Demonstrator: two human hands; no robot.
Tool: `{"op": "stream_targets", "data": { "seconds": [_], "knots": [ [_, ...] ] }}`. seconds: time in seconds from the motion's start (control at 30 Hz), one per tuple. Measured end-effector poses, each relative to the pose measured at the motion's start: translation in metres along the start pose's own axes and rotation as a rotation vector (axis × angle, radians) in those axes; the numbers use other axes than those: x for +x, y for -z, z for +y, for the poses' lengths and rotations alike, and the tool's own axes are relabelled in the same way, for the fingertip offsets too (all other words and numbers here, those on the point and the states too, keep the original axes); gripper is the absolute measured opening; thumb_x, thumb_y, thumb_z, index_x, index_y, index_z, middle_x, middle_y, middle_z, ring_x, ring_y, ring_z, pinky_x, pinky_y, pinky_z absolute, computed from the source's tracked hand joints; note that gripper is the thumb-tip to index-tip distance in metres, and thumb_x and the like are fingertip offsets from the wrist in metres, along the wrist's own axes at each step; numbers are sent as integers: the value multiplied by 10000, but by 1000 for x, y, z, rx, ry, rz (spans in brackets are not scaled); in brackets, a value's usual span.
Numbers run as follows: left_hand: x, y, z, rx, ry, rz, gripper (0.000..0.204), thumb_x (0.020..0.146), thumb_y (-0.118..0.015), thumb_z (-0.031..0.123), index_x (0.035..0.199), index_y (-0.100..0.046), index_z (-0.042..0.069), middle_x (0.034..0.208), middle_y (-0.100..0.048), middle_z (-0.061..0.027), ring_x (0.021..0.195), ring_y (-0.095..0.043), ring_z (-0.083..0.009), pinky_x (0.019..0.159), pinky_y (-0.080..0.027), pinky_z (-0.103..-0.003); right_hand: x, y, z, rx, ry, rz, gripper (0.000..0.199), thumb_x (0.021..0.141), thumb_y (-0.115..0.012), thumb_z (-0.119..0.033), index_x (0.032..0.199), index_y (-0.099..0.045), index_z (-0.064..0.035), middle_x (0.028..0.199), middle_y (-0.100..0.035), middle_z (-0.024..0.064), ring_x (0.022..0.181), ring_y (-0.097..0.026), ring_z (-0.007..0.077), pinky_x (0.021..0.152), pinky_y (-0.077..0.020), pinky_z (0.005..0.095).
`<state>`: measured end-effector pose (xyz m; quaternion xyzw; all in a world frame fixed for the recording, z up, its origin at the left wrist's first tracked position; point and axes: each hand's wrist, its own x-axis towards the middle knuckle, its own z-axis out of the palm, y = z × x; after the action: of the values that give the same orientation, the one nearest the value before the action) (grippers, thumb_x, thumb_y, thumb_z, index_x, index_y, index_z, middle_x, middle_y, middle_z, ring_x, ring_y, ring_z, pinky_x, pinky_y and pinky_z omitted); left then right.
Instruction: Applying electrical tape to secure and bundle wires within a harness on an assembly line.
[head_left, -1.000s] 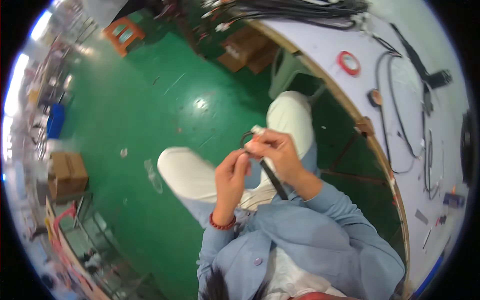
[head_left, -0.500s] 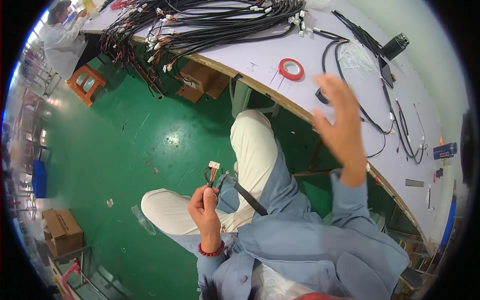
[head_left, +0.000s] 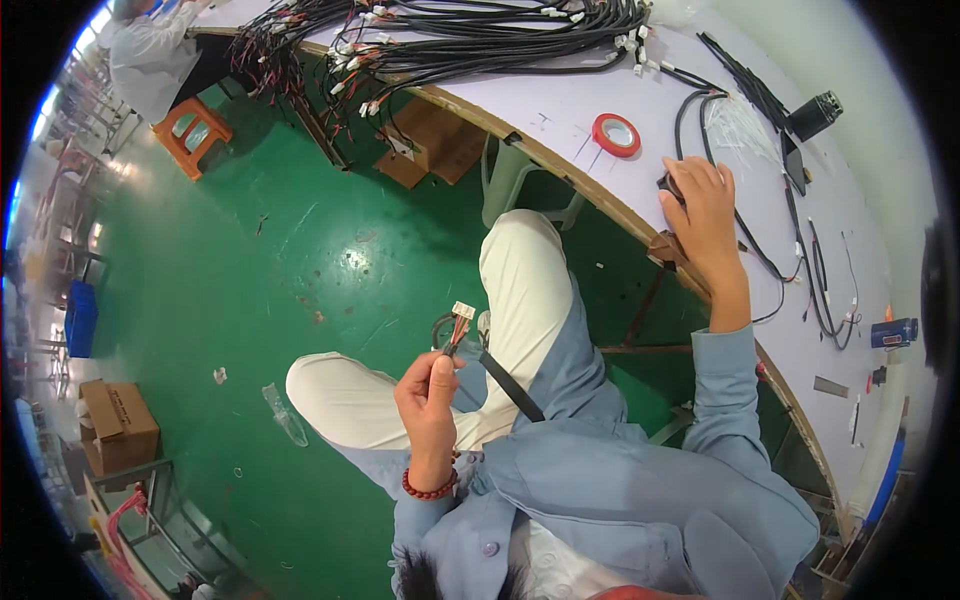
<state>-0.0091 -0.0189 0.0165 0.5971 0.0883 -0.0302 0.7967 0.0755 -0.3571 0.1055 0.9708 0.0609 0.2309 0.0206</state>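
My left hand (head_left: pixel 430 395), with a red bead bracelet at its wrist, pinches a wire harness above my lap. The harness ends in a white connector (head_left: pixel 463 310) with red, black and brownish wires pointing up from my fingers. A black strap or sleeved cable (head_left: pixel 510 385) lies across my thigh; whether it joins the harness is not clear. At the table's front edge my right hand (head_left: pixel 705 205) curls its fingers over a small black roll of tape (head_left: pixel 670 185), mostly hidden under them. Red tape (head_left: pixel 616 135) lies flat to the left of that hand.
Bundled black cables (head_left: pixel 500 40) with white connectors cover the table's far left. White cable ties (head_left: pixel 738 130), a black cylinder (head_left: pixel 816 116) and loose cables (head_left: pixel 825 285) lie to the right. An orange stool (head_left: pixel 193 138) and a person in white (head_left: pixel 150 65) are far left.
My right hand has come down from above the table onto the black roll, its fingers now curled. My left hand still holds the harness, slightly higher and further right in view. The view has shifted somewhat.
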Motion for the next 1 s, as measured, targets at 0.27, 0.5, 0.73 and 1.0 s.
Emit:
{"op": "stream_targets", "data": {
  "seconds": [0.27, 0.5, 0.73, 1.0],
  "knots": [
    [-3, -5, -1, 24, 19, 39, 244, 913, -559, 207, 858, -610, -25, 606, -401, 67, 525, -295, -13, 464, -197, -194, -22, -6, -111, 1300, -120, -191, 236, 779, -460, -191, 880, -543, 5, 949, -492, 76, 730, -454, 111, 655, -387, 240],
    [-9, -1, 0, -33, 39, -10, 260, 912, -561, 227, 885, -616, -26, 629, -425, 58, 550, -306, -19, 480, -208, -196, -66, -54, -194, 1693, -273, -732, 86, 808, -530, -67, 808, -586, -2, 756, -544, 11, 659, -475, 66, 584, -377, 214],
    [-15, 0, 7, -55, 50, -71, 232, 926, -544, 191, 905, -615, -29, 708, -525, 18, 652, -421, -53, 574, -329, -199, -60, -69, -211, 1960, -624, -1048, 225, 902, -524, -232, 821, -589, -33, 639, -518, -10, 523, -420, 60, 463, -310, 225],
    [-16, 6, 2, 0, 117, -86, 276, 906, -556, 253, 870, -630, -11, 772, -618, -24, 604, -394, -30, 531, -306, -184, -52, -63, -197, 2120, -402, -1193, 470, 795, -459, -238, 1173, -482, 39, 921, -528, 83, 813, -521, 140, 777, -419, 273]
  ]
}}
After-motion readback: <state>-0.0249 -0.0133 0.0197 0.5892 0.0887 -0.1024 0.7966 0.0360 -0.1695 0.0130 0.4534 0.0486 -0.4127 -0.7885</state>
